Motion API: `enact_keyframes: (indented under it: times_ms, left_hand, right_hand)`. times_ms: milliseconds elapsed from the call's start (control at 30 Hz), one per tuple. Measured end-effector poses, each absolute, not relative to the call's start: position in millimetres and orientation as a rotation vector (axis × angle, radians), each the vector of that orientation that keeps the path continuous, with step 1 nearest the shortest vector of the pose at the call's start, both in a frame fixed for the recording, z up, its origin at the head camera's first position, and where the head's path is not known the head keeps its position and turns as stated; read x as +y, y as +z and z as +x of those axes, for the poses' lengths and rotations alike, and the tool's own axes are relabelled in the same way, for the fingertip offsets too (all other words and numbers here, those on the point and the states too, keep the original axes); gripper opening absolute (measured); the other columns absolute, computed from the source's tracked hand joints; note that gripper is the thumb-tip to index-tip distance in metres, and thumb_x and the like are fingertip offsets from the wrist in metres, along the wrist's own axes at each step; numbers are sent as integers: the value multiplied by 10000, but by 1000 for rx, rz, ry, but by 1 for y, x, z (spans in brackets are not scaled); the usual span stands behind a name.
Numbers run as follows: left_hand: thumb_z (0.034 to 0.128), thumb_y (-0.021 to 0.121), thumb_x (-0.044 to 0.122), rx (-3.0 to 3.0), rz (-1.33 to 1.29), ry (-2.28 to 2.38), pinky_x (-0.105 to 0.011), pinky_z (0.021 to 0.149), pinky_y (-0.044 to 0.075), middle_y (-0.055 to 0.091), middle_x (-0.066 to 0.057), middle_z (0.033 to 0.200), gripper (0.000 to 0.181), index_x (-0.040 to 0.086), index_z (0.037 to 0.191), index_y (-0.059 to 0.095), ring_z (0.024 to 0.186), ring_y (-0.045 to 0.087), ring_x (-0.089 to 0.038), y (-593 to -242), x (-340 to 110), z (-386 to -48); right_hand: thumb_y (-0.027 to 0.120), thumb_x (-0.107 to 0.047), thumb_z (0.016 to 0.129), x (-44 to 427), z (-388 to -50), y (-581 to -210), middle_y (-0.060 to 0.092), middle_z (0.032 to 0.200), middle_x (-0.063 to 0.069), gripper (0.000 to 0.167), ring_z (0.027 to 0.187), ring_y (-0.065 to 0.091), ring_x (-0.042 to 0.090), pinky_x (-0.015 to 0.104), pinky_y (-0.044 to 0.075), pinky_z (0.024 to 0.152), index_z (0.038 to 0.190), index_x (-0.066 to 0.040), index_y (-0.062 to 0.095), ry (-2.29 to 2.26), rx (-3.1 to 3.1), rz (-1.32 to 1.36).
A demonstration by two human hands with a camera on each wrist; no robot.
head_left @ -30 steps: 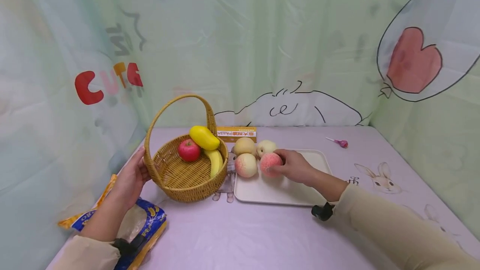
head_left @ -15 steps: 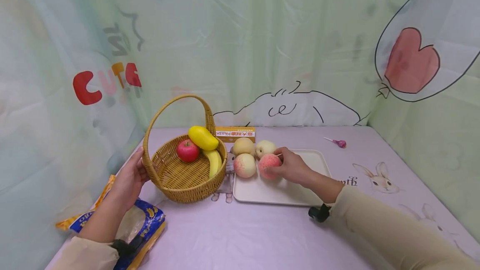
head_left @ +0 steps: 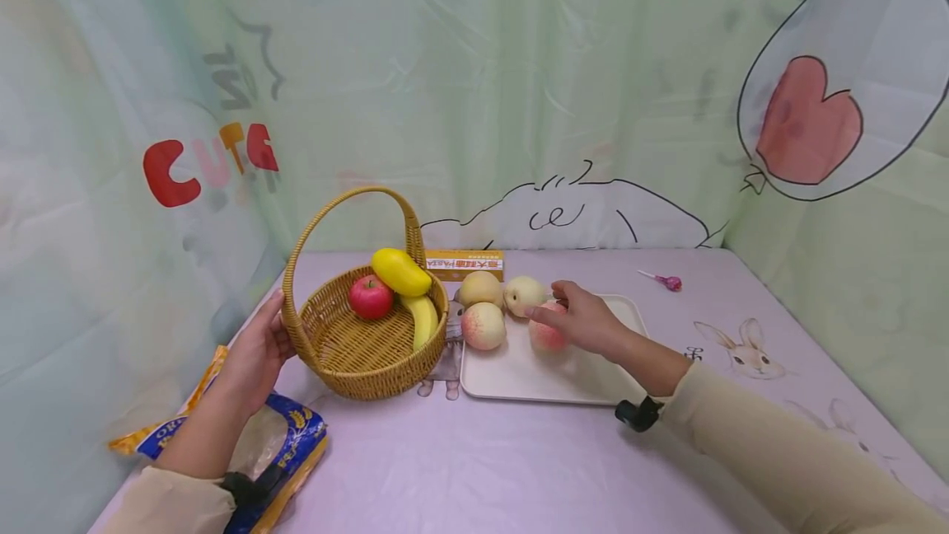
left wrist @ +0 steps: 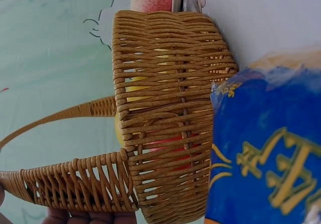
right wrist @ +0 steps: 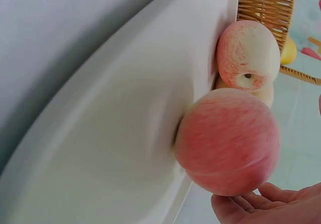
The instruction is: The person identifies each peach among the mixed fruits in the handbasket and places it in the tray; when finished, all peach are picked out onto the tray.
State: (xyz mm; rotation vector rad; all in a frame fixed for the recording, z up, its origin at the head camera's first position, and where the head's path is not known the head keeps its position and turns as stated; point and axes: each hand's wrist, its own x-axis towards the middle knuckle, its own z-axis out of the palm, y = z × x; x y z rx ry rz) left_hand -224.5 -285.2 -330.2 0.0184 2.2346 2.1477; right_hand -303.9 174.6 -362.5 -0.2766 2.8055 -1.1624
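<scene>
My left hand [head_left: 254,357] holds the near left side of the wicker basket [head_left: 371,384] at the foot of its handle, fingers partly hidden. Inside lie a red apple [head_left: 371,297], a yellow mango [head_left: 401,272] and a banana [head_left: 423,321]. Over the white tray [head_left: 519,386], my right hand [head_left: 589,324] has its thumb and fingers spread. A pink peach [right wrist: 228,141] sits partly under it; in the right wrist view the fingertips touch or nearly touch this peach, and the thumb is apart. Left of it are a pale peach with pink speckles [head_left: 483,326], a yellowish peach [head_left: 482,290] and a cream one [head_left: 524,296].
A blue and orange plastic bag [head_left: 300,435] lies under my left forearm. At the back, an orange pasta box [head_left: 467,264] stands behind the fruit. A wrapped lollipop [head_left: 670,283] lies at the far right. Printed curtains enclose the table.
My right thumb and fingers have spread from their pinch on the pink peach. That peach has shifted slightly right on the tray. The left hand and basket have stayed put.
</scene>
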Motion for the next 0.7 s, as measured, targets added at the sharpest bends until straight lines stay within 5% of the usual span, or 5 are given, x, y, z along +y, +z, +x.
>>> enact_keyframes:
  times_ms: [333,700]
  left_hand:
    - [1060,341,652,2241,13,2149,-264,940,451,716,133,949,472,323,1050,679,983,630,-66,-330,-286,-224]
    - [1068,463,557,2316,-203,2285,-259,973,441,687,158,857,407,281,868,686,947,634,-69,-328,-284,-222]
  right_hand:
    - [582,-606,996,182,-299,-357,356,1616,291,911,1437,420,501,609,386,1141,1572,39,295,-1119,2851,-269]
    - [538,-637,1007,191,-292,-346,313,1643,276,914,1435,416,514,647,374,1136,1596,3,258,-1054,2928,-283]
